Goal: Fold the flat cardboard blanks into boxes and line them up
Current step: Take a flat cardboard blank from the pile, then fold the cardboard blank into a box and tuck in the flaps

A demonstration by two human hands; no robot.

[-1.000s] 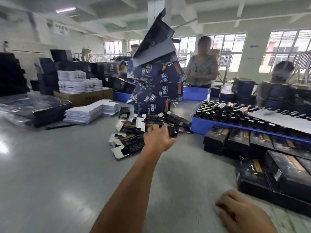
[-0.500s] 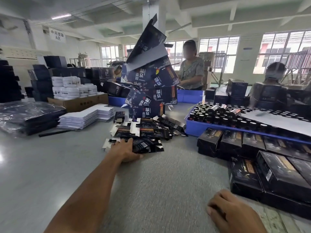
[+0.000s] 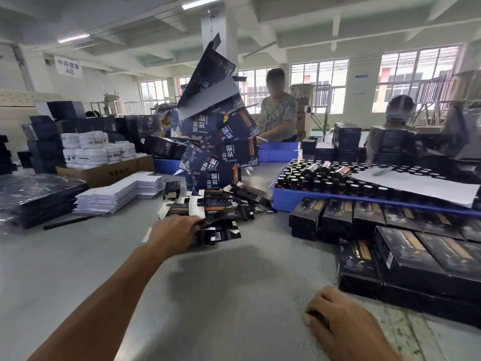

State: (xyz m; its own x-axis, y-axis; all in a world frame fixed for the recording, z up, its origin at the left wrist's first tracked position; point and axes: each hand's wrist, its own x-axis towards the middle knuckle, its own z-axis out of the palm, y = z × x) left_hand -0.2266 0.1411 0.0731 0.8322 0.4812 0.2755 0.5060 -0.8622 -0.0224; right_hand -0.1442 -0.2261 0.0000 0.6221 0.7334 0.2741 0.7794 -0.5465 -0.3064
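A loose pile of flat black cardboard blanks point(image 3: 216, 204) with white tabs lies on the grey table point(image 3: 78, 256) ahead of me. My left hand point(image 3: 173, 234) reaches out over the near edge of the pile, and its fingers grip the nearest blanks point(image 3: 218, 234). My right hand point(image 3: 335, 319) rests on the table close to me, fingers curled under, with nothing seen in it. Folded black boxes point(image 3: 406, 254) lie in rows at the right.
A leaning tower of dark blue boxes point(image 3: 218, 142) rises behind the pile. A blue tray of dark bottles point(image 3: 286, 201) stands right of it. White flat sheets point(image 3: 117, 194), a cardboard carton with white jars point(image 3: 104, 170) and wrapped black stacks point(image 3: 33, 196) sit left. Two people work across the table.
My left hand came down from above the pile onto its near edge and took hold of the front blanks, shifting them a little toward me. My right hand stayed put.
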